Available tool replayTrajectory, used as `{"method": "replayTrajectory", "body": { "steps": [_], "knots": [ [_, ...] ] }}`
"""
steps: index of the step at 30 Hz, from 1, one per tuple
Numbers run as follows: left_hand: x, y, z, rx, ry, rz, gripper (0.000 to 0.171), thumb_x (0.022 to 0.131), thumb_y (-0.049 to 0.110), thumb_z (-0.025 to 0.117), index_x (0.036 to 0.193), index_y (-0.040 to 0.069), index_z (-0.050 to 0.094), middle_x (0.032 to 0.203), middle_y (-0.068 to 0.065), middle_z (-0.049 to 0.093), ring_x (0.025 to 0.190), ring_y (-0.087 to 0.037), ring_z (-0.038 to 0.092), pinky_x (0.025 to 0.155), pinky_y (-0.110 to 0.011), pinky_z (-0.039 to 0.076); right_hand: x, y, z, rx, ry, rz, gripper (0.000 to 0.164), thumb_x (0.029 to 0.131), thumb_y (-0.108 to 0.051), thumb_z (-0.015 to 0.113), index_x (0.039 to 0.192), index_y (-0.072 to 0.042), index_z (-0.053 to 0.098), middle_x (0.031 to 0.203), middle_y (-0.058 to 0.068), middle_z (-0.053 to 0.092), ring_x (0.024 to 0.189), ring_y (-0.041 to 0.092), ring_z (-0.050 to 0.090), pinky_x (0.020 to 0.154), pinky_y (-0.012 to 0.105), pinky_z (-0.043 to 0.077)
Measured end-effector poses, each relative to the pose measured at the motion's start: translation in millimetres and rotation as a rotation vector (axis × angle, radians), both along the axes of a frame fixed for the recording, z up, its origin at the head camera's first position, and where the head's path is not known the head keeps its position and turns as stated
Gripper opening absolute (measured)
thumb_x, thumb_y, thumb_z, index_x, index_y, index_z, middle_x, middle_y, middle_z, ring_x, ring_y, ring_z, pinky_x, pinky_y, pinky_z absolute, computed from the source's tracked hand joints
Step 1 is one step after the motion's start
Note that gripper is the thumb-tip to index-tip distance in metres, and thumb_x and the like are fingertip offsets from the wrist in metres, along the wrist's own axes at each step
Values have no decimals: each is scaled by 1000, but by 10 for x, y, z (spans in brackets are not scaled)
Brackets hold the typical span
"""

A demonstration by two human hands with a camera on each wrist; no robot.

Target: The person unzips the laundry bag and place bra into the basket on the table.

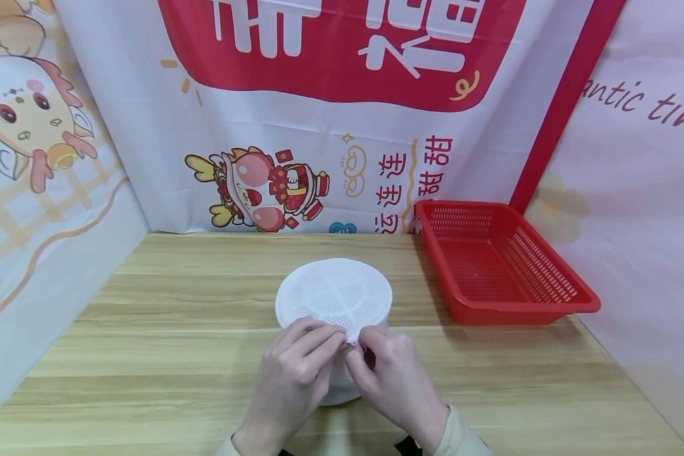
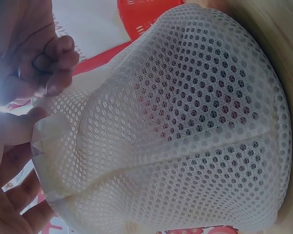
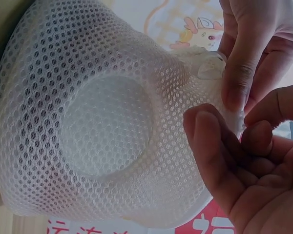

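Observation:
A white mesh laundry bag [image 1: 333, 291], round-topped and drum-shaped, stands upright on the table. At its near top rim, my left hand [image 1: 299, 361] pinches the white edging between thumb and fingers. Right beside it, my right hand [image 1: 393, 370] has thumb and forefinger pinched together on the same rim; whatever small part lies between those fingertips is hidden. The right wrist view shows a pale round shape [image 3: 107, 125] on the bag's mesh side; whether it lies inside cannot be told. Through the mesh [image 2: 200, 87] in the left wrist view, the inside looks dark with faint reddish patches.
To the bag's right, a red plastic basket [image 1: 479, 272] with slotted walls sits at the back of the wood-grain table [image 1: 165, 329]. Printed cloth hangings [image 1: 296, 126] enclose the back and both sides.

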State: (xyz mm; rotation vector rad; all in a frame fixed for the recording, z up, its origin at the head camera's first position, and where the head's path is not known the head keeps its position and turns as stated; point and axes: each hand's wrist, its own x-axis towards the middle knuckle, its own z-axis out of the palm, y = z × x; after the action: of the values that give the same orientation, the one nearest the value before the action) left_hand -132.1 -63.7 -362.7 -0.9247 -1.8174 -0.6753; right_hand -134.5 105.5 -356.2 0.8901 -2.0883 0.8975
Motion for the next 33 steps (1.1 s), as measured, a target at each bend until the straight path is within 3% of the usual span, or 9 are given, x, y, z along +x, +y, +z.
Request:
{"method": "replayTrajectory", "body": {
  "steps": [9,13,28,33],
  "knots": [
    [3,30,10,3,-8,31,23,100,14,55,97,0,74,95,-6,70,87,-25,64,86,-47,52,17,-8,27,-30,-51,25,35,79,1,57,60,-22,39,57,-13,35,51,-3,32,43,9,26],
    [4,57,8,7,13,31,24,101,14,54,99,2,74,96,-5,70,86,-25,64,85,-44,51,28,-1,32,3,-65,23,33,82,-1,57,62,-22,41,59,-13,38,52,-2,35,45,10,29],
    [-1,51,-4,31,39,46,20,97,13,60,100,2,76,94,-5,71,84,-25,64,83,-41,51,23,-2,16,50,60,-54,30,80,-3,63,64,-22,46,58,-14,41,52,-4,35,46,8,27],
    [11,51,-25,30,7,59,21,97,15,59,101,3,76,95,-4,71,86,-25,64,87,-45,50,19,-2,9,57,71,-64,29,80,-4,64,64,-22,48,58,-15,41,51,-5,35,45,8,26]
  ]
}}
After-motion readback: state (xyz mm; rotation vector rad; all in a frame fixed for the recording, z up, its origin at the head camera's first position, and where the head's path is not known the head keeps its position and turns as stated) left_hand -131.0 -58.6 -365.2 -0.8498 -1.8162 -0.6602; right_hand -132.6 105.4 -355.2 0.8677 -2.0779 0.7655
